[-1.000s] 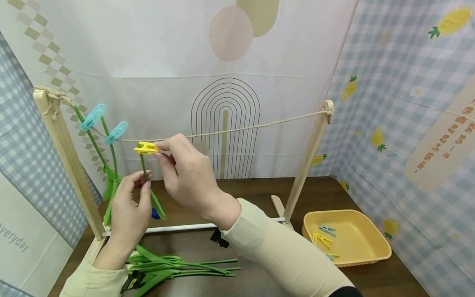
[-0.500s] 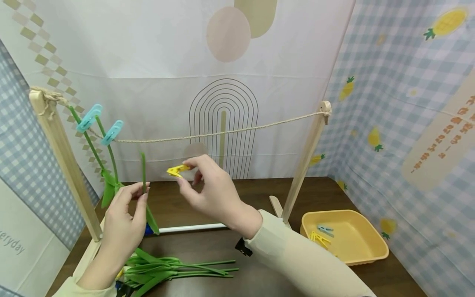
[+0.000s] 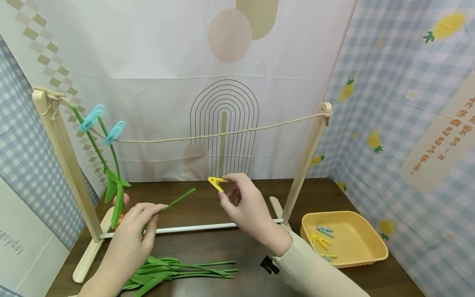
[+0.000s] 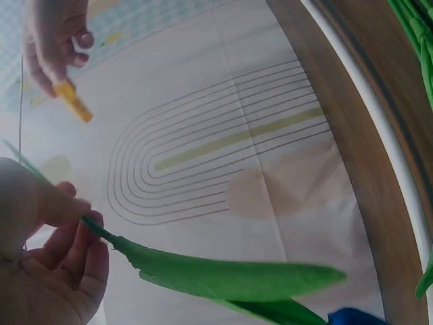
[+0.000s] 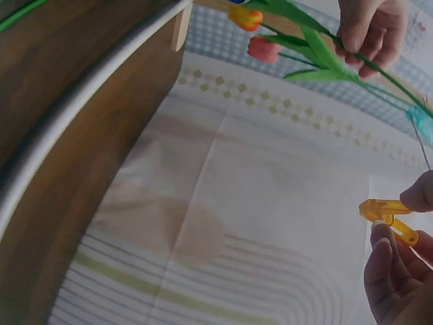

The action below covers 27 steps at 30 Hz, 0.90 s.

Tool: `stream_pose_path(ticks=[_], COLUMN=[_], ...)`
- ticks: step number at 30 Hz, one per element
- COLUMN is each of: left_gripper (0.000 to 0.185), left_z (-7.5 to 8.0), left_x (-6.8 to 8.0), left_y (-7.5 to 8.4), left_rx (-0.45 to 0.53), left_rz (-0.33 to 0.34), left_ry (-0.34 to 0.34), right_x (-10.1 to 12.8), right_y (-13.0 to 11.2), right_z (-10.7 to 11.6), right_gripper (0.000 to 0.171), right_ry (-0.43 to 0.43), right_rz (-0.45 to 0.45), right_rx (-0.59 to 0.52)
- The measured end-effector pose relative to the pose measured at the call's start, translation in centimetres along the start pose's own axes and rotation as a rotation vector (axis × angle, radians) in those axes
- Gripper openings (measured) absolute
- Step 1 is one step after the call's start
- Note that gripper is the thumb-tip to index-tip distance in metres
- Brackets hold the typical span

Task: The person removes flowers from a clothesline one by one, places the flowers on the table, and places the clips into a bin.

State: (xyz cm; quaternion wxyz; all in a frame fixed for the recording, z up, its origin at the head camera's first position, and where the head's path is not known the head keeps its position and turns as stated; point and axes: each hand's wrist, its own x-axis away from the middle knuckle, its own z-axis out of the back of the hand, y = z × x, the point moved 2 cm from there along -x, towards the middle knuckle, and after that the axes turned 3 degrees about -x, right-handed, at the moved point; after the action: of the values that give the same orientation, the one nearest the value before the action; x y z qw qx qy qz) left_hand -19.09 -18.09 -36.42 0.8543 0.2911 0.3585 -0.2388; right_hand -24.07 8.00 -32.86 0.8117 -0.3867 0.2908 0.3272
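tulip stem [image 3: 178, 201] is pinched in the left hand [image 3: 135, 222], below the rope [image 3: 222, 133] and unclipped; the right hand [image 3: 245, 202] pinches one yellow peg [image 3: 216, 182] beside it. nearer, spare stems [image 3: 178, 270] wait. two stems [image 3: 107, 156] already hang under two blue pegs [image 3: 102, 123]; the tray [image 3: 375, 247] holds more pegs.
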Motion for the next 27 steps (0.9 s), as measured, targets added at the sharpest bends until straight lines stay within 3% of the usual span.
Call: stream_pose_path(ticks=[6, 10, 15, 21, 27], left_gripper=[0.039, 0.040, 0.044, 0.043, 0.037], left_z=[-0.7, -1.4, -2.1, -3.0, -3.7], left_x=[0.9, 1.7, 2.7, 3.4, 3.7], left_y=[0.6, 0.6, 0.5, 0.7, 0.8], left_rx=[-0.027, -0.043, -0.078, -0.112, -0.096], left_rz=[-0.041, -0.031, -0.020, -0.060, -0.011], left_ry=[-0.067, -0.150, -0.262, -0.305, -0.492], right_x=[3.2, 5.0, 7.0, 9.8, 12.7], right_y=[1.8, 2.9, 4.1, 6.0, 7.7], right_z=[1.8, 2.8, 3.6, 4.9, 6.8], right_gripper=[0.035, 0.037, 0.037, 0.038, 0.037], right_ry=[0.060, 0.087, 0.124, 0.159, 0.196], right_rz=[-0.160, -0.257, -0.314, -0.391, -0.535], right_rx=[-0.026, -0.006, 0.026, 0.051, 0.095])
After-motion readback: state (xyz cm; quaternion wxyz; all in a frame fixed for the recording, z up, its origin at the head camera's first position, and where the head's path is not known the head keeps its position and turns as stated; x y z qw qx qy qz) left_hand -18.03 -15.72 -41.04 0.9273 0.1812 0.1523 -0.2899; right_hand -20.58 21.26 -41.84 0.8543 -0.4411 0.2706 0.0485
